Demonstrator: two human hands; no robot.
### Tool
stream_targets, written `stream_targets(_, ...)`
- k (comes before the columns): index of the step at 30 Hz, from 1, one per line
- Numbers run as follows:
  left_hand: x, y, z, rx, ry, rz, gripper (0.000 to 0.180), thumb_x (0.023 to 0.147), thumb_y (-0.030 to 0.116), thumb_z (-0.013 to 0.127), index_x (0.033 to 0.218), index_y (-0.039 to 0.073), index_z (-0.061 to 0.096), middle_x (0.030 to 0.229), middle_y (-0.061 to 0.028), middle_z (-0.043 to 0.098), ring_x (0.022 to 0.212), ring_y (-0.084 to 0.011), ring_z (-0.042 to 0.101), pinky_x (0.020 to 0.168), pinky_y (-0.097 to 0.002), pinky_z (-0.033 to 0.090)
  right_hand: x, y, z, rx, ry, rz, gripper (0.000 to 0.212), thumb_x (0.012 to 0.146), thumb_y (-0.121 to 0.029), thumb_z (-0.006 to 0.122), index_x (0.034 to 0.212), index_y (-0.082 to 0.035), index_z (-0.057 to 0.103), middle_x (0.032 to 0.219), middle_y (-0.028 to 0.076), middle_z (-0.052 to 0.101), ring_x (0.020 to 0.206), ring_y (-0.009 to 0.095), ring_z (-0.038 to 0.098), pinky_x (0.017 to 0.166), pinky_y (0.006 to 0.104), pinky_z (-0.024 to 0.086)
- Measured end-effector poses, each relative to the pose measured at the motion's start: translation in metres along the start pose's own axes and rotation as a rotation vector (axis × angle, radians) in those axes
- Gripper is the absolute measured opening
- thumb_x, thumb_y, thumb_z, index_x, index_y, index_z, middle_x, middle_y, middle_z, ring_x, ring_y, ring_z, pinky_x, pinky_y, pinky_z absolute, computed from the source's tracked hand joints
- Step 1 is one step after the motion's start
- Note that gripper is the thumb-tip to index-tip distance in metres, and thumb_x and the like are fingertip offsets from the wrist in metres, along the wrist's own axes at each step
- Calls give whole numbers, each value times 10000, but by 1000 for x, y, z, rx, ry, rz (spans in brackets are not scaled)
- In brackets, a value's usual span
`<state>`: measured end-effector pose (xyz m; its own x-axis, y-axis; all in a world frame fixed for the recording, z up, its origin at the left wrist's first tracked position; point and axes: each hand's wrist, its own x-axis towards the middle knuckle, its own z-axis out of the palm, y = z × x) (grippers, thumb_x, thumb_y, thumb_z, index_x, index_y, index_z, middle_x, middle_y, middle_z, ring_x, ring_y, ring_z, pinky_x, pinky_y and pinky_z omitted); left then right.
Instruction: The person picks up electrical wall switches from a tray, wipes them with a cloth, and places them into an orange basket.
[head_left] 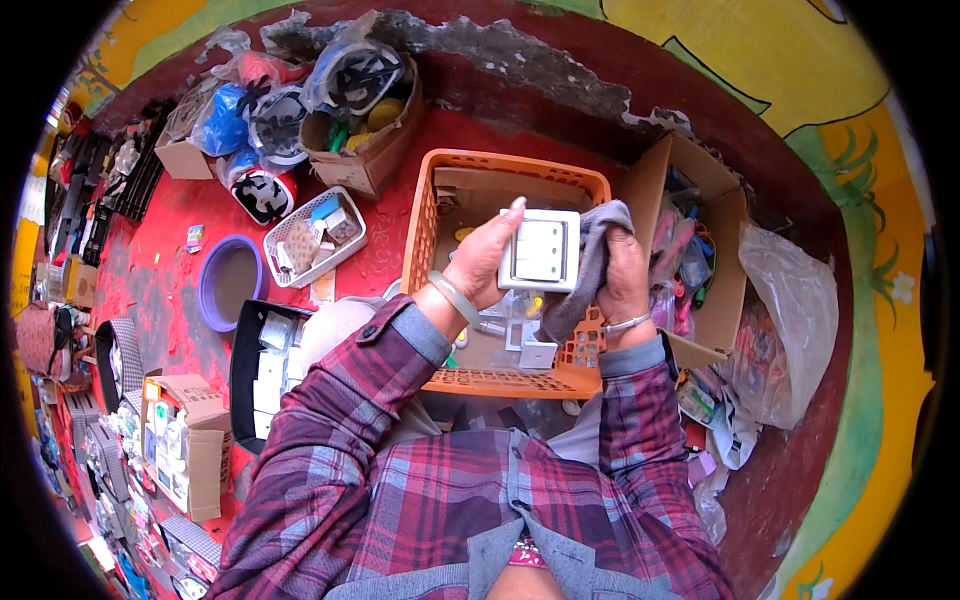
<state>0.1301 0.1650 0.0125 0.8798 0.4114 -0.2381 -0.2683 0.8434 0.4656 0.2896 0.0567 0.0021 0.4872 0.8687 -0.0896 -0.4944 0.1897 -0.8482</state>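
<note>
My left hand (482, 262) grips the left side of a white square wall switch (538, 250), its thumb along the top corner. Green marks show on the switch's rockers. A dark grey cloth (588, 262) is bunched in my right hand (626, 278) and lies against the switch's right edge. The right fingertips are partly hidden by the cloth. Both hands are above an orange plastic basket (500, 382). Small white electrical pieces (537, 355) and yellow bits lie inside it on cardboard.
An open carton (722, 200) of colourful packets stands right of the basket, beside clear plastic sheeting (790, 310). To the left are a white basket (315, 265), a purple basin (232, 285) and a black tray (262, 390). Bagged helmets (355, 80) sit behind.
</note>
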Motion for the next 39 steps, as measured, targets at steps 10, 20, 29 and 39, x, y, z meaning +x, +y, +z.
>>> stream_targets(10,2,12,-4,-113,88,207,655,968,539,308,1292,-8,466,1226,-171,578,1106,-300,591,953,-422,479,-23,-14,28,-258,-145,24,442,920,-311,604,1240,-18,523,1099,43,619,970,136,592,853,258,481)
stream_targets(20,-10,-7,6,313,35,301,641,960,558,353,1133,-15,583,1030,-75,636,898,-131,604,806,-267,491,-15,17,23,-535,-154,-225,346,979,-263,504,1185,11,552,1064,50,601,978,132,538,874,265,439)
stream_targets(29,-14,-5,2,723,-152,232,685,969,565,284,1144,-18,597,962,-49,628,924,-104,543,850,-258,440,-15,-24,13,-495,-301,64,286,965,-217,529,1108,19,603,996,4,605,914,97,537,807,235,454)
stream_targets(39,-4,-18,-1,963,-172,352,719,973,573,203,1184,-11,564,1092,-91,598,1031,-169,530,956,-290,394,-18,-11,27,-1147,-349,-290,361,928,-351,512,996,-17,629,927,231,630,870,416,593,726,423,480)
